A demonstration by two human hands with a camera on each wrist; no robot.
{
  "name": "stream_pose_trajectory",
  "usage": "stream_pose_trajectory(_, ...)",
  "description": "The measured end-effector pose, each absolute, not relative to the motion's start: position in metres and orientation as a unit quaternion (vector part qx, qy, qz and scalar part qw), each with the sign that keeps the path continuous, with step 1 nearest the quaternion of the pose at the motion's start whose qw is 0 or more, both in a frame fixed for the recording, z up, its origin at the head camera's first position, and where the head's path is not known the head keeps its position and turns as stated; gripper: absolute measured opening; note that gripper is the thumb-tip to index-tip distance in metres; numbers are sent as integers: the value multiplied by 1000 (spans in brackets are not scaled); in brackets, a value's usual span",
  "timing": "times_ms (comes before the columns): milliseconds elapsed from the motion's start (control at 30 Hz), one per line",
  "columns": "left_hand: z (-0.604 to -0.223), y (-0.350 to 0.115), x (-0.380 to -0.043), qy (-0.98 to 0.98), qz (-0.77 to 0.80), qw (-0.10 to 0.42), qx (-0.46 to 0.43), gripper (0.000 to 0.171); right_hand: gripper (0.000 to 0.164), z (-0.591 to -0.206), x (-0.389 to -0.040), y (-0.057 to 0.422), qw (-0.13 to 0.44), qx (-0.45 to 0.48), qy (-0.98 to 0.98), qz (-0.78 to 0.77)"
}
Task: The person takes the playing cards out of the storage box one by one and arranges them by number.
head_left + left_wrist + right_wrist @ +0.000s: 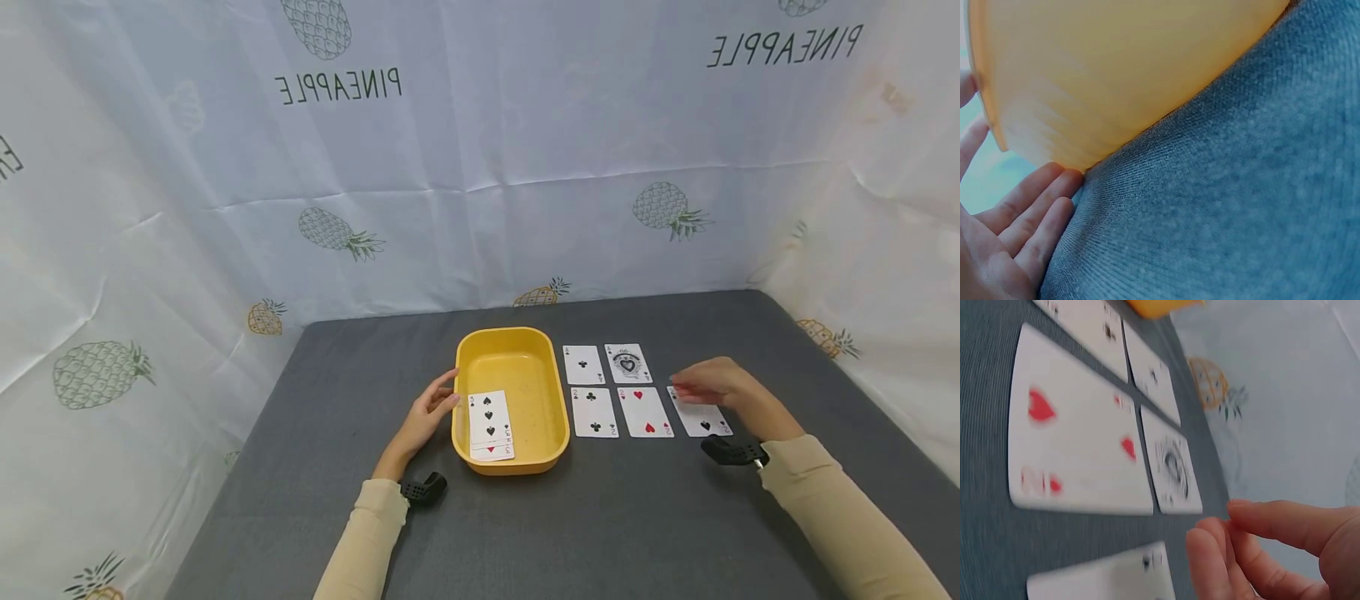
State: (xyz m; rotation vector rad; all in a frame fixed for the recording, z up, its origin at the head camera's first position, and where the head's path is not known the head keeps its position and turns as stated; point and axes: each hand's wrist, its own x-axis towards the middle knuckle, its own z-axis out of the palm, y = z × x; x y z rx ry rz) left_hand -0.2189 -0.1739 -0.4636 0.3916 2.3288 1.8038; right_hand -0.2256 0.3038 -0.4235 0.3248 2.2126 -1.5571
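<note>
Cards (646, 414) might slide crooked if the empty right hand (726, 390), fingers loosely bent, bumps them, while the loose left hand (420, 422) touches the tub (536, 404).

Soft light — blur (wrist views)

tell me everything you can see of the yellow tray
The yellow tray is a rounded rectangle with raised walls and a rim, plastic by its look. It sits upright on the dark grey cloth, open at the top. Overlapping playing cards lie face up inside, at the near left; the uppermost shows three black pips. The left hand touches its left side.
</note>
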Motion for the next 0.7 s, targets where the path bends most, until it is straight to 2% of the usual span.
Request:
stream_pose_trajectory(100,-464,-174,-219,780,605,84,134,54,46,-418,-227,283,210,86,805,-548)
stream_pose_trajectory(367,-463,-174,-219,780,604,88,135,55,35,-407,-241,221,242,44,782,-572)
stream_pose_trajectory(700,-466,-174,-218,784,596,77,154,53,38,-399,-247,151,274,12,775,-569)
